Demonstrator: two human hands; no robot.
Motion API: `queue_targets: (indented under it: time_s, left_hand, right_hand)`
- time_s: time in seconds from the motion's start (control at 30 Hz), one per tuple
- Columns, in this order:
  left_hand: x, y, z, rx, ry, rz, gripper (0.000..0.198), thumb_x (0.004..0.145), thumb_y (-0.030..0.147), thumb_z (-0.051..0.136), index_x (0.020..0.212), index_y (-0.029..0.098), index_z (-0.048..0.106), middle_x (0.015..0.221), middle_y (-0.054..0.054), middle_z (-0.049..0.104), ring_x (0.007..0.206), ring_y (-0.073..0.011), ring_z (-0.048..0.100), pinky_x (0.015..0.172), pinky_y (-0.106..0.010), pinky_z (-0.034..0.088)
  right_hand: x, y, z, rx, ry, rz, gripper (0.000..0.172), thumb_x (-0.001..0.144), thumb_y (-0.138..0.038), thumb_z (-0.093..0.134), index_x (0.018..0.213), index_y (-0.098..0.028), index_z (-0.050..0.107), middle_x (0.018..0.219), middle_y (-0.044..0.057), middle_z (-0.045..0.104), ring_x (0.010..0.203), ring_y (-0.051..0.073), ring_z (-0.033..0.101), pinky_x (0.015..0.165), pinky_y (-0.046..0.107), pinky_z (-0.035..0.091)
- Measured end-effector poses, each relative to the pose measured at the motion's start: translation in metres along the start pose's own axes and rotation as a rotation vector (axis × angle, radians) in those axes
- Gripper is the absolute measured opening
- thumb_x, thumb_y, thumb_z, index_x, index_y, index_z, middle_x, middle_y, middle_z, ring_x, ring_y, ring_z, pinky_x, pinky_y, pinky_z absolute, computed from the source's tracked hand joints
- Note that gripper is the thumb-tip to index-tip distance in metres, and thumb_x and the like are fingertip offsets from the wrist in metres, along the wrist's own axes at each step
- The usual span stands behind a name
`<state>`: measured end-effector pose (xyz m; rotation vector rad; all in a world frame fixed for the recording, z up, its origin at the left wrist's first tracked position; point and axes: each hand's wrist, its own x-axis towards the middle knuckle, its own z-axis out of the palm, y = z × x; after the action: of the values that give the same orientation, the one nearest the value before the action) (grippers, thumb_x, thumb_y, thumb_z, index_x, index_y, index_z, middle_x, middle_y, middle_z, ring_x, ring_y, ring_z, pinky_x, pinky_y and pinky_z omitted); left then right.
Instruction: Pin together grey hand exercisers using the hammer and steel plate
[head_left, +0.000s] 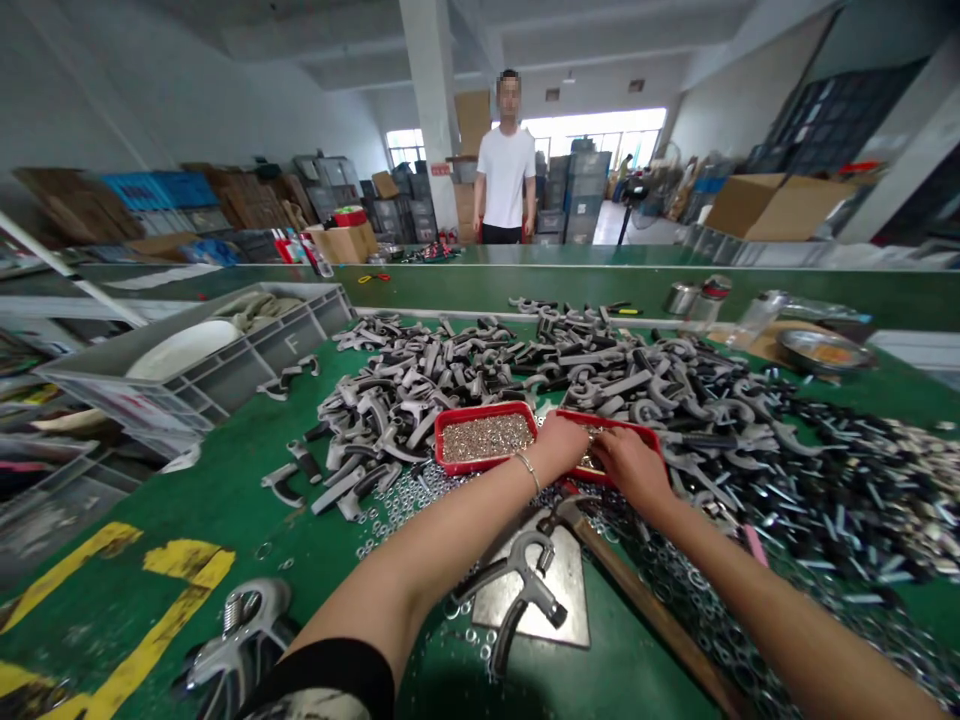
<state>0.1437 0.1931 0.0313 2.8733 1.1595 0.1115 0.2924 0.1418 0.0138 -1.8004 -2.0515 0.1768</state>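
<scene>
My left hand [564, 445] reaches over the right-hand red tray [651, 438], its fingers bent down and mostly hidden from me. Beside it, my right hand [630, 462] has its fingers curled together down among the small shiny metal parts [592, 458] in that tray; what they pinch is too small to make out. A second red tray [439, 440], full of similar tiny parts, sits just left. Below my forearms, a grey handgrip exerciser [525, 580] lies on a metal plate [574, 600]. A wooden-handled hammer [637, 590] lies alongside.
Behind the trays spreads a heap of grey handle pieces [450, 365]. Black parts with metal pins [817, 470] cover the right side, with loose rings [705, 610] nearer. A grey crate [247, 370] stands left. Another person [507, 180] stands beyond the green bench [465, 285].
</scene>
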Motion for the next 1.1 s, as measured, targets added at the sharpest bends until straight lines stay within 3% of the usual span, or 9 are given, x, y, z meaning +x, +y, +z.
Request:
queue_targets:
  time_s: [0.2,0.3,0.43,0.57,0.63,0.73,0.83,0.93,1.1]
  left_hand:
    - [-0.015,-0.007,0.005,-0.063,0.071,-0.069,0.023,0.093,0.013,0.051,0.089,0.009,0.073,0.091,-0.019,0.073,0.097,-0.0306,0.067,0.094,-0.048,0.043]
    - [-0.022,-0.004,0.001,-0.128,0.136,-0.111,0.02,0.093,0.012,0.05,0.092,0.008,0.07,0.093,-0.018,0.072,0.099,-0.0287,0.066,0.094,-0.045,0.044]
    - [-0.045,0.009,-0.011,-0.253,0.263,-0.167,0.022,0.095,0.013,0.044,0.104,0.007,0.063,0.098,-0.016,0.07,0.095,-0.025,0.065,0.087,-0.038,0.048]
    - [-0.113,0.011,-0.019,-0.384,0.343,-0.196,0.015,0.096,0.019,0.046,0.103,0.014,0.059,0.093,-0.007,0.068,0.084,-0.018,0.064,0.076,-0.028,0.05]
    - [-0.162,0.003,-0.016,-0.443,0.363,-0.232,0.014,0.097,0.02,0.046,0.101,0.016,0.059,0.091,-0.005,0.067,0.081,-0.0163,0.063,0.074,-0.026,0.05]
    - [-0.232,-0.011,-0.008,-0.573,0.408,-0.355,0.019,0.096,0.022,0.047,0.103,0.018,0.064,0.098,-0.006,0.066,0.093,-0.019,0.062,0.086,-0.031,0.049]
    - [-0.275,-0.007,-0.005,-0.677,0.382,-0.413,0.022,0.094,0.023,0.049,0.103,0.019,0.068,0.098,-0.006,0.065,0.095,-0.0209,0.06,0.089,-0.034,0.046]
    - [-0.275,0.012,-0.008,-0.771,0.348,-0.402,0.016,0.092,0.026,0.054,0.094,0.019,0.069,0.091,-0.004,0.066,0.087,-0.0197,0.061,0.082,-0.031,0.045]
    - [-0.232,0.034,0.001,-0.748,0.323,-0.373,0.015,0.09,0.028,0.059,0.082,0.018,0.067,0.089,-0.004,0.063,0.087,-0.02,0.058,0.082,-0.032,0.043]
  right_hand:
    - [-0.032,-0.015,-0.013,0.276,0.118,0.122,0.021,0.093,-0.037,0.047,0.087,-0.02,0.056,0.087,0.009,0.068,0.079,0.023,0.064,0.075,0.035,0.05]
    - [-0.077,-0.044,-0.022,0.487,-0.019,0.113,0.024,0.09,-0.043,0.053,0.08,-0.021,0.056,0.073,0.003,0.066,0.066,0.02,0.064,0.062,0.03,0.052]
    - [-0.134,-0.076,-0.023,0.908,-0.297,0.154,0.026,0.086,-0.042,0.062,0.097,-0.019,0.065,0.079,0.002,0.066,0.071,0.02,0.066,0.068,0.033,0.054]
    - [-0.16,-0.076,-0.019,0.788,-0.31,0.144,0.03,0.09,-0.044,0.055,0.097,-0.019,0.07,0.094,0.005,0.069,0.072,0.019,0.068,0.074,0.036,0.055]
    - [-0.169,-0.072,-0.016,0.737,-0.329,0.152,0.029,0.09,-0.044,0.052,0.091,-0.019,0.067,0.083,0.002,0.067,0.064,0.018,0.067,0.067,0.035,0.055]
    - [-0.182,-0.071,-0.01,0.743,-0.467,0.192,0.024,0.091,-0.044,0.048,0.089,-0.02,0.056,0.071,-0.002,0.064,0.054,0.016,0.064,0.052,0.03,0.053]
    - [-0.187,-0.079,-0.008,0.855,-0.571,0.245,0.025,0.09,-0.047,0.049,0.094,-0.022,0.05,0.069,-0.003,0.066,0.052,0.017,0.063,0.045,0.029,0.052]
    - [-0.174,-0.085,-0.012,0.988,-0.47,0.284,0.028,0.087,-0.048,0.057,0.09,-0.02,0.052,0.071,-0.001,0.067,0.057,0.017,0.065,0.049,0.029,0.054]
    - [-0.141,-0.088,-0.005,0.969,-0.258,0.331,0.029,0.083,-0.046,0.065,0.082,-0.019,0.057,0.065,-0.005,0.061,0.046,0.011,0.059,0.049,0.024,0.049]
